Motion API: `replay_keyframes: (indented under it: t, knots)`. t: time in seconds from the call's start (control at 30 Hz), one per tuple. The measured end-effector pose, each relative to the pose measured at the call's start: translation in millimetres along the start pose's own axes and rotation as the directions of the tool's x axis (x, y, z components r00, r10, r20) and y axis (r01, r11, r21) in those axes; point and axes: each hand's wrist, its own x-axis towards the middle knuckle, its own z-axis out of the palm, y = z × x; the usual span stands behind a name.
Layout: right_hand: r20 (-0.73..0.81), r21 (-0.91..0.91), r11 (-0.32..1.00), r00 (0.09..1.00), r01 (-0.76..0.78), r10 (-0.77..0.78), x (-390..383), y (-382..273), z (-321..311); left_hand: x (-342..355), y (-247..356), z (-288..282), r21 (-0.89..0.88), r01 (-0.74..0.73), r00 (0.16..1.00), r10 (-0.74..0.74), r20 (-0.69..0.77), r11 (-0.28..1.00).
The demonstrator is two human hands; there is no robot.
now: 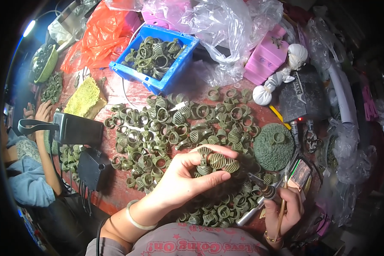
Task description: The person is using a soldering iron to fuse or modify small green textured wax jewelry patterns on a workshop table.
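Observation:
My left hand [177, 177] pinches a small cluster of dark green ribbed rings [224, 163] between thumb and fingers, above the middle of the table. My right hand [288, 209], to the right, is closed on a pen-like tool [266, 190] whose thin metal tip points at the held rings. A thin wooden stick [282, 213] also stands in the right hand's grip. Many similar green rings [175, 132] lie spread over the table around my left hand. A round green textured pad [273, 149] sits beyond my right hand, with one ring on top.
A blue crate [170, 83] full of rings stands at the back. Black boxes [79, 129] with cables and a yellow sponge block [85, 98] are left. White cloth bundles [262, 94], a pink box [266, 57] and a dark box [305, 94] are right. Another person's hand [43, 112] is far left.

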Motion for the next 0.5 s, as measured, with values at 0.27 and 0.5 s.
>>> replay_keyframes:
  t: [0.27,0.5]
  knots:
    - [-0.008,-0.012,1.000,1.000,0.001,-0.001,1.4,-1.4,-1.5,-4.6,-6.1,4.1,-0.019,0.049,0.993,-0.050,-0.108,0.999]
    - [-0.005,-0.007,1.000,1.000,-0.002,0.002,1.6,-1.3,-1.4,-5.1,1.9,7.3,0.038,0.090,0.989,-0.085,-0.124,0.995]
